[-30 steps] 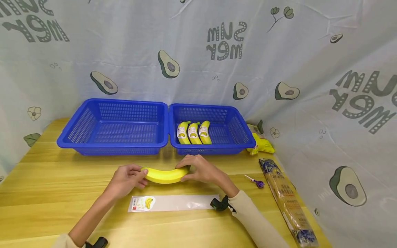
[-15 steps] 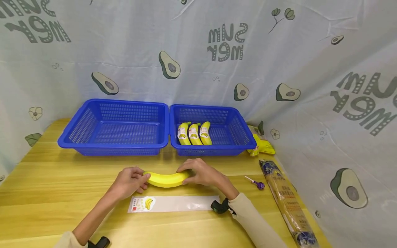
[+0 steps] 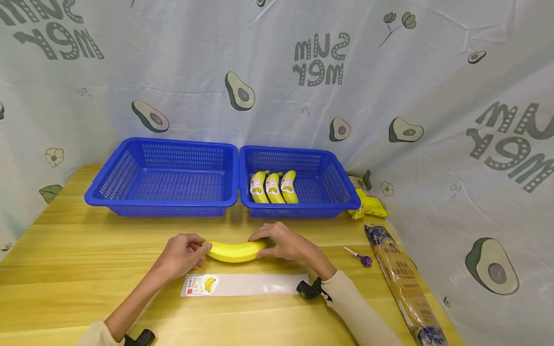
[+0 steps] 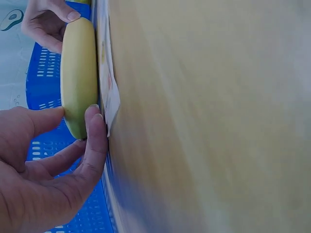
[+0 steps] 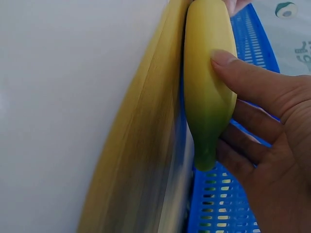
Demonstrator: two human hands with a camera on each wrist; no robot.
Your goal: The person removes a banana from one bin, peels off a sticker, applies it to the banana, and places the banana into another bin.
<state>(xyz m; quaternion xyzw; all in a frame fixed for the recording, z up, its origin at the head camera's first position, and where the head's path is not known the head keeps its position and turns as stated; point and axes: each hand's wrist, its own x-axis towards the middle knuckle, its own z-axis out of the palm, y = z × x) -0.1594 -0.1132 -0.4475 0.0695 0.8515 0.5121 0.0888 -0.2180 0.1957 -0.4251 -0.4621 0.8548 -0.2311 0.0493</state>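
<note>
A yellow banana (image 3: pixel 233 253) is held lengthwise between both hands, just behind a long clear plastic sleeve (image 3: pixel 259 284) lying on the table. My left hand (image 3: pixel 181 255) pinches its left tip between thumb and fingers, which the left wrist view shows closely on the banana (image 4: pixel 79 73). The right hand (image 3: pixel 283 243) grips the other end; in the right wrist view the thumb lies on the near side of the banana (image 5: pixel 209 92), and its greenish stem points down past the fingers. A banana picture and printed text mark the left end of the sleeve.
Behind the hands stand two blue baskets, the left basket (image 3: pixel 182 210) and the right basket (image 3: pixel 298 210), which holds three labelled bananas (image 3: pixel 273 188). To the right lie a lollipop (image 3: pixel 365 260), a long packet that looks like noodles (image 3: pixel 402 283) and a yellow package (image 3: pixel 372 206).
Over the last second both hands have lowered the banana slightly toward the sleeve, keeping their hold on its ends. The head view has shifted a little. The sleeve has stayed put.
</note>
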